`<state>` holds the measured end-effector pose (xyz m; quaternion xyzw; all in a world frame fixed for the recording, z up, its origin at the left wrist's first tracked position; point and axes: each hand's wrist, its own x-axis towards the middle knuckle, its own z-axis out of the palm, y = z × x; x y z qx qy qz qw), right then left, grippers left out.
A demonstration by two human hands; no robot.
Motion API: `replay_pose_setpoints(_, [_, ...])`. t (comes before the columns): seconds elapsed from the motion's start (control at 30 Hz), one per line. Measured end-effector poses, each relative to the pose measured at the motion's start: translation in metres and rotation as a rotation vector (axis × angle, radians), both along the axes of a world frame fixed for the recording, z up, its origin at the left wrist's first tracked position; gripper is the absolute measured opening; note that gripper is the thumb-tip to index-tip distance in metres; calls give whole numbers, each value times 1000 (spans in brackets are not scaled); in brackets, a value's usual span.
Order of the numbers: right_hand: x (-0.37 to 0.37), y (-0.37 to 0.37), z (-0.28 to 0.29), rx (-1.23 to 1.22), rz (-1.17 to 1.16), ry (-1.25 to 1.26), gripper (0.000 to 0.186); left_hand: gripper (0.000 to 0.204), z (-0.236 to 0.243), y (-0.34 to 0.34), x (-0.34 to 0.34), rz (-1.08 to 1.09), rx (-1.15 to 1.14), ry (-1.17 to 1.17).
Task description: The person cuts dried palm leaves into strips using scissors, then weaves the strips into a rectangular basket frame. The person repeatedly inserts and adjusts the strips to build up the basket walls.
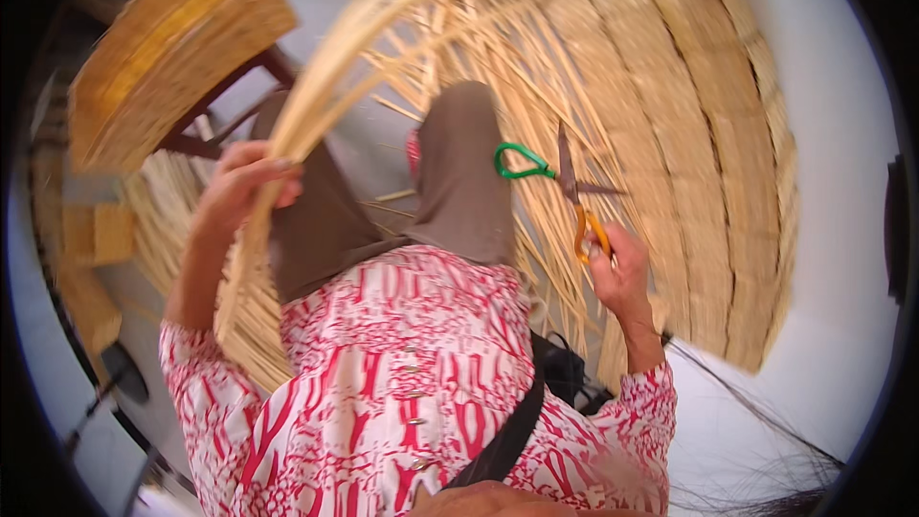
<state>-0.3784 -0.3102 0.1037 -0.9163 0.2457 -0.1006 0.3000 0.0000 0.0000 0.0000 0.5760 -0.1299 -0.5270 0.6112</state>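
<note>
My left hand (245, 190) is closed around a bundle of long, pale, flat plant-fibre strips (330, 62). The strips arch up and away over my left leg, and their other ends hang down beside my forearm. Off to the right, my right hand (622, 273) grips a pair of scissors (567, 170) by its orange handle loop only. The blades are spread apart, and the green loop hangs free toward my right knee. Nothing appears between the blades, and they are apart from the bundle. Loose strips (536, 67) lie beneath and beyond the scissors.
Large stacks of pale woven material (670, 115) line the right side. A woven block (182, 62) rests on a dark wooden stool (196, 129) at the far left. More strips (168, 215) lie by my left arm. A black bag (563, 369) sits at my right hip.
</note>
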Motion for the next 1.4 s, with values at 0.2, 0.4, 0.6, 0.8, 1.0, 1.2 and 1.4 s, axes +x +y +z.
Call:
replay_pose_setpoints(0.2, [90, 41, -47, 23, 366, -31, 10, 20, 2, 1, 13, 33, -33, 71])
replay_pose_setpoints(0.4, [78, 51, -89, 433, 238, -85, 12, 18, 6, 16, 9, 82, -55, 123])
replay_pose_setpoints(0.6, [58, 18, 11, 658, 73, -310, 20, 16, -2, 23, 14, 139, -32, 112])
replay_pose_setpoints(0.8, [63, 19, 55, 458, 296, -132, 20, 17, -12, 15, 17, 115, -70, 116])
replay_pose_setpoints(1.0, [136, 76, -38, 579, 617, 120, 18, 21, -13, 16, 19, 62, -61, 136])
replay_pose_setpoints(1.2, [124, 96, -86, 998, 627, 315, 20, 21, -13, 19, 16, 78, -7, 72])
replay_pose_setpoints(1.4, [143, 87, -94, 1001, 635, 563, 30, 23, 5, 15, 12, 45, 34, 30])
